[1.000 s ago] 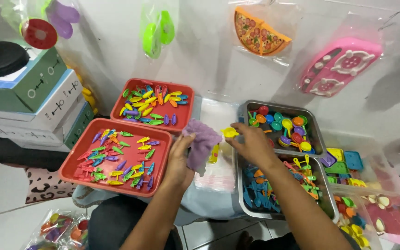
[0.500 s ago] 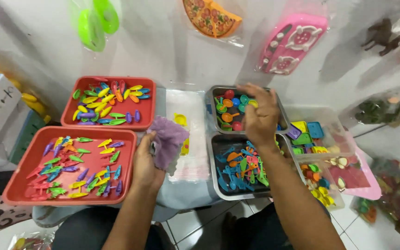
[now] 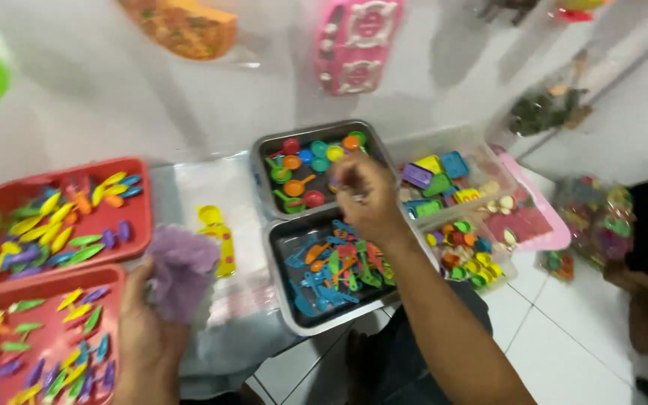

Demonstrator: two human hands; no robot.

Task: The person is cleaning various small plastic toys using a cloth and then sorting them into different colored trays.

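From the head camera, the left hand (image 3: pixel 144 330) grips a soft, crumpled lilac cloth (image 3: pixel 181 274), fingers closed around its lower part; the cloth stands up from the fist just beside the near red tray (image 3: pixel 110 279). That tray and the far red tray (image 3: pixel 140 217) are shallow, smooth plastic with rounded rims, each scattered with small leaf-shaped pieces in yellow, green, purple, blue and orange.

The right hand (image 3: pixel 365 196) hovers over the far metal tray (image 3: pixel 264 161), fingers curled and bunched together; it is blurred, and I cannot tell whether anything is pinched between them. This tray is dull grey metal with rounded corners and holds tiny glossy toy pans and round pieces in red, orange, green and blue. Touching its near edge is the near metal tray (image 3: pixel 279 277), filled with thin blue, orange and green toy utensils; the right forearm crosses over its right part and hides some of them.

Between the red and metal trays lies a flat clear plastic bag (image 3: pixel 211 187) with a yellow toy piece (image 3: pixel 217 232) on it. Right of the metal trays sit clear plastic tubs (image 3: pixel 474 146) of small blocky coloured toys, and a pink tray (image 3: pixel 545 225) beyond. Bagged toys hang on the white wall above. At the right edge another person's arm (image 3: pixel 646 300) shows above the tiled floor.
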